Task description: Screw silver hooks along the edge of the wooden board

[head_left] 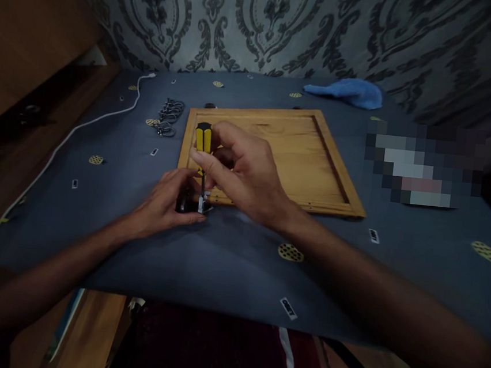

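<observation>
The right hand grips a yellow-and-black screwdriver upright over a metal fitting at a wooden panel's near-left corner on a desk; a skidding tip could jab the left hand, its fingers curved alongside, their hold unclear.

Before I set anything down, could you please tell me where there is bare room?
The tablecloth looks bare, print aside, between the white cable and left hand, and between the forearms in front of the framed wooden panel. It is crowded at the panel's near-left corner, where the right hand holds the screwdriver, and by the metal pieces.
</observation>
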Motion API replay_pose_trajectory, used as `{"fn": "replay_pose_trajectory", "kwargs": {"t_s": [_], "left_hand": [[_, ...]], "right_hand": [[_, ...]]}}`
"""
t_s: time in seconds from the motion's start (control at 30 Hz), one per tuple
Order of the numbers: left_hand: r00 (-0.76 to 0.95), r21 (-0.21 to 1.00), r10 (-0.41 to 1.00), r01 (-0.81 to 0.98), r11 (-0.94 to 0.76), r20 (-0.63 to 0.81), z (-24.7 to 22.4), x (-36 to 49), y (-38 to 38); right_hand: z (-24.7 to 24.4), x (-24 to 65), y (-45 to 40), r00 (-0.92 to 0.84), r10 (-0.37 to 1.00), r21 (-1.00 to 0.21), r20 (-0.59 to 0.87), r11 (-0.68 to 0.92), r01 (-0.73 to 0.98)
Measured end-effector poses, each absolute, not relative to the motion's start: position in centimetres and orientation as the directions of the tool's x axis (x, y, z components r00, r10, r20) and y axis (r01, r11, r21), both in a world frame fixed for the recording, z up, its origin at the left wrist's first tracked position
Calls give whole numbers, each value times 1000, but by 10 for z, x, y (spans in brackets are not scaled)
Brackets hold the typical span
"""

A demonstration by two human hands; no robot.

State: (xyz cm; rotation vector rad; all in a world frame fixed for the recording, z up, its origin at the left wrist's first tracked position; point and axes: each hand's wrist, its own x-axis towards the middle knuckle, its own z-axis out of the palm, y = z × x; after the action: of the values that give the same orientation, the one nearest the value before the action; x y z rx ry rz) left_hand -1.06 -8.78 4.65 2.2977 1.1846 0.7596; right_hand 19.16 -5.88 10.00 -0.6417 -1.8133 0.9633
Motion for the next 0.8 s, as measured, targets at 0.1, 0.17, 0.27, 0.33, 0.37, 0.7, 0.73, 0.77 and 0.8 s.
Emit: {"fn": "replay_pose_trajectory", "kwargs": {"t_s": [0.1,0.17,0.27,0.33,0.37,0.7,0.73,0.77,0.8], "left_hand": [[480,618,839,586,-524,257,48,-11,-88],[482,629,841,580,-518,247,47,-12,-88],[490,629,830,564,-535,267,46,-12,-88],[494,619,821,559,-552,286,46,-11,-88],[495,617,820,558,-555,289,46,-11,-88],[481,660,841,551,-510,248,48,-11,-89],[480,659,842,554,-509,248,48,-11,-89],[478,655,842,558,-510,250,47,-12,-90],[476,649,843,563,-512,251,47,-12,-90]], "right_hand": [[99,189,-59,-310,774,-817,552,576,-18],[102,189,-56,-258,775,-808,577,588,-43],[104,191,-53,-256,772,-806,582,590,-50],[102,192,-53,-287,773,-812,565,583,-29],[100,193,-53,-302,772,-812,559,583,-14],[94,195,-54,-342,769,-811,540,584,33],[94,195,-54,-341,770,-813,539,582,30],[94,195,-54,-341,770,-813,539,581,27],[94,195,-54,-342,770,-814,539,581,24]]}}
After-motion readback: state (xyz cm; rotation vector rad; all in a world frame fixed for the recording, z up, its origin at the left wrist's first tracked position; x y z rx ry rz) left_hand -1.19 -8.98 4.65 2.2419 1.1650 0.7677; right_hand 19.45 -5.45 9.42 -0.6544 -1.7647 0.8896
